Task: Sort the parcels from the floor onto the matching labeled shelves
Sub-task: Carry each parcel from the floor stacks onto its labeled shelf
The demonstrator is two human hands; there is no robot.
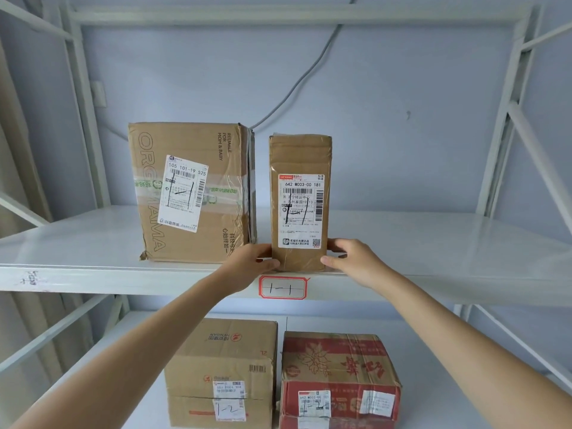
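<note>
Head view shows both hands at the bottom of a tall narrow carton (pixel 299 202) in the middle of the frame. The left hand (pixel 252 264) holds its lower left edge, with the thumb curled on the front corner and the other fingers hidden behind the side. The right hand (pixel 349 257) holds the lower right edge, thumb on the front and fingers curled around the side. The carton stands upright at the front lip of the upper shelf (pixel 433 261). Its white shipping label has "1-1" written by hand. Directly below it, on the shelf edge, is a red-bordered tag (pixel 283 287) that reads "1-1".

Just beside the carton, on the left, stands a bigger brown box (pixel 192 193), also marked "1-1"; a small gap separates them. On the lower shelf (pixel 433 366), at the bottom of the frame, a plain brown box (pixel 226 373) and a red printed box (pixel 339 379) sit side by side, both marked "1-2".
</note>
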